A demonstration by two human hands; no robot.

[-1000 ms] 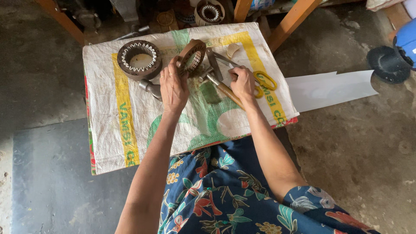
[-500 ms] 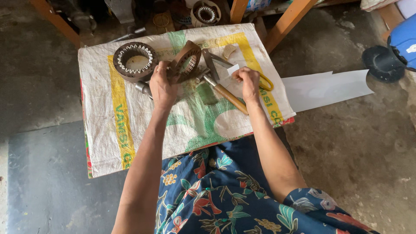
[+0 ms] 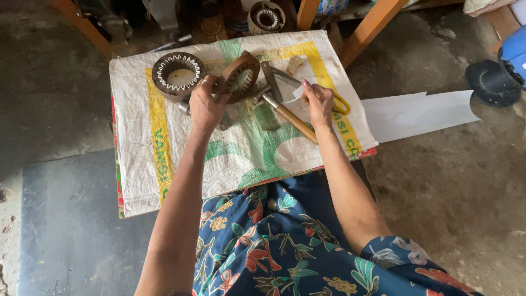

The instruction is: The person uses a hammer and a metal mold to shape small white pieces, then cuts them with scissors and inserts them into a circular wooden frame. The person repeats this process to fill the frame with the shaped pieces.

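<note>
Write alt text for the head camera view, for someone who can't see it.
A person's left hand holds a brown slotted motor ring tilted on edge over a woven sack, while the right hand pinches a small white paper slip. Another ring lies flat nearby.

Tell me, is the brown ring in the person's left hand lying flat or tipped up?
Tipped up. The left hand holds the brown ring on edge on the woven sack, its toothed hole facing sideways.
</note>
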